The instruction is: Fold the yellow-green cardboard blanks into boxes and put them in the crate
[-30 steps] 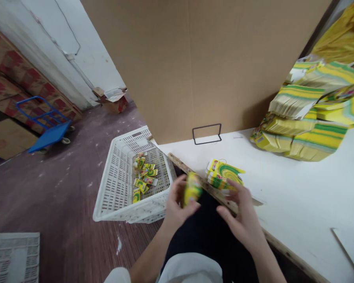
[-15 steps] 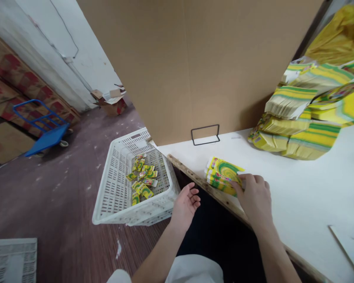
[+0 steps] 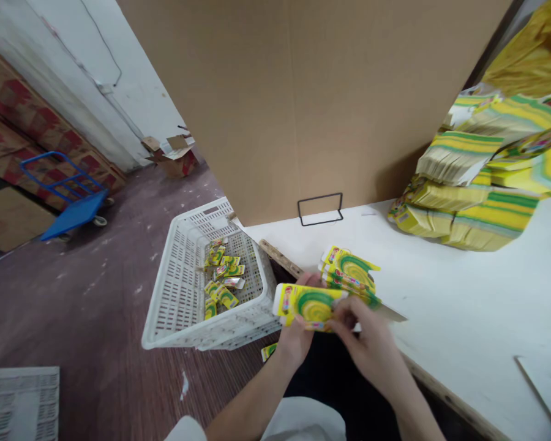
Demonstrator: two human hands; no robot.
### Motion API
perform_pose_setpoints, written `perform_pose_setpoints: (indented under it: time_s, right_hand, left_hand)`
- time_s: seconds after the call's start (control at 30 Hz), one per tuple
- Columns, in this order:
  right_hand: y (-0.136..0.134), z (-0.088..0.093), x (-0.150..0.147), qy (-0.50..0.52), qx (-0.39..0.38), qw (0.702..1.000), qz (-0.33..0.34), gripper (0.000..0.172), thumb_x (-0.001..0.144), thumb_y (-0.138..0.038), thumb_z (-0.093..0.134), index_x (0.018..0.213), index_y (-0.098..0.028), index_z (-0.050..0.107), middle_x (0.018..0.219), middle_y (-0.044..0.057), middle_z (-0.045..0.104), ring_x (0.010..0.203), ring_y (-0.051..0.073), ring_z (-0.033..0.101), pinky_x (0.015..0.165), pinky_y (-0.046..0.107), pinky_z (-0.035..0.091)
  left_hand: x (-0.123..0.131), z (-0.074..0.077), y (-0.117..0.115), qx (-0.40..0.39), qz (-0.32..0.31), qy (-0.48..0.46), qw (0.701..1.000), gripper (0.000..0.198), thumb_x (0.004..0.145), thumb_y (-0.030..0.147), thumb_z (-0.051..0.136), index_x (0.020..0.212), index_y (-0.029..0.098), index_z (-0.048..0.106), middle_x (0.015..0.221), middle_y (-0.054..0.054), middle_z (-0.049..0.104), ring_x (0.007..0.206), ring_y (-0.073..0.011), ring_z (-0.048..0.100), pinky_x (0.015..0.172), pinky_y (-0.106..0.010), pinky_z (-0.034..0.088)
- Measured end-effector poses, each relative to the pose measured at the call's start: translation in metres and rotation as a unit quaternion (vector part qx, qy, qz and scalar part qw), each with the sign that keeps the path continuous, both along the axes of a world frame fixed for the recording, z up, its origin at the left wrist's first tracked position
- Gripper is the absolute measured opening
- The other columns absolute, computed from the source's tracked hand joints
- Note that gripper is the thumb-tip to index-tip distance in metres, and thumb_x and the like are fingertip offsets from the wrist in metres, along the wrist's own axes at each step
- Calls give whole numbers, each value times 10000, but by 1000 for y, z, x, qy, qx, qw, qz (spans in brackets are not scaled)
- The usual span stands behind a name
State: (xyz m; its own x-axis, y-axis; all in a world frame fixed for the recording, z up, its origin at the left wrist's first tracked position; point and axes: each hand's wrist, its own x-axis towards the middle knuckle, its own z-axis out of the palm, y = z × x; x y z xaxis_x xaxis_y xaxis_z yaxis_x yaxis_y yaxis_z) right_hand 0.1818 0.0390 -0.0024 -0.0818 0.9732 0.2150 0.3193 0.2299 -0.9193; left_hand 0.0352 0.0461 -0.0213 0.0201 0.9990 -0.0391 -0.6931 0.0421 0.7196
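Note:
A yellow and green printed carton is held between my two hands above the near edge of the table. My left hand wraps it from below and behind, its fingers showing over the far edge. My right hand pinches the carton's right end with thumb and fingers. Just behind, a small stack of flat cartons of the same print lies on the white tabletop. To the left stands a white plastic basket with several yellow cartons inside.
A tall cardboard sheet stands at the table's back, with a black wire frame before it. Bundled flat cartons are piled at right. A blue trolley and a grey crate are on the floor.
My right hand has moved left from the stack with a carton. My left hand has closed on that carton too. A yellow-green carton now shows below the basket, beside my left forearm.

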Motion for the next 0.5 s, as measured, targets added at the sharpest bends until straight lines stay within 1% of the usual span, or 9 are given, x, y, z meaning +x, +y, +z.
perform_pose_setpoints:
  time_s: [0.03,0.07,0.17,0.2,0.27,0.3,0.37,0.43,0.5]
  right_hand:
    - [-6,-1,-9,29,-15,999,40,169,905,-306,607,776,-223,535,701,-9,577,604,138,531,566,246,447]
    - [-11,-2,-17,60,-30,996,62,163,913,-301,602,785,-220,540,706,-10,576,609,134,527,568,241,448]
    - [-23,-7,-36,141,-63,986,68,152,888,-340,655,859,-210,582,781,3,599,662,134,533,620,248,475]
    - [-25,-8,-39,159,-72,982,67,178,863,-356,690,885,-206,597,809,8,608,683,137,537,641,253,482]
    - [-28,-11,-44,182,-93,976,70,256,801,-376,761,920,-201,615,838,14,617,706,141,541,655,258,484]
    - [-28,-12,-45,190,-106,974,72,287,777,-378,783,932,-200,619,835,12,617,704,141,540,646,256,479]
    - [-26,-16,-45,202,-131,968,66,320,747,-379,801,935,-199,616,827,10,613,684,139,534,618,251,470]
    - [-24,-19,-44,212,-144,966,42,313,745,-394,790,903,-199,603,811,9,605,666,139,534,599,250,468]
    - [-21,-23,-42,211,-139,968,8,304,750,-410,775,869,-200,590,810,16,607,663,143,546,596,255,476]
  left_hand:
    - [1,7,1,20,21,-14,999,592,649,656,830,995,194,701,975,-97,689,999,-284,647,917,-419,527]
    - [2,13,2,32,41,-30,998,554,678,655,802,961,189,697,908,-83,668,931,-267,646,891,-412,530]
    - [2,29,6,22,104,-82,991,496,711,641,769,865,182,663,758,-25,567,704,-166,564,745,-319,524]
    - [1,32,7,11,127,-85,988,492,710,642,774,833,183,645,724,-7,532,649,-138,520,688,-282,504]
    - [0,33,8,-10,163,-68,984,520,684,664,796,790,188,615,681,17,491,589,-113,464,613,-242,471]
    - [0,32,8,-17,170,-54,984,540,664,679,806,788,190,612,676,20,492,585,-112,467,611,-238,474]
    - [0,27,6,-31,163,-27,986,574,645,711,805,827,193,635,711,7,551,632,-129,534,669,-255,514]
    - [0,22,3,-49,143,-1,989,596,676,729,772,908,189,674,810,-35,645,755,-179,635,762,-302,550]
    - [0,15,0,-65,131,37,989,619,723,739,726,983,178,700,909,-86,709,896,-247,692,833,-360,566]
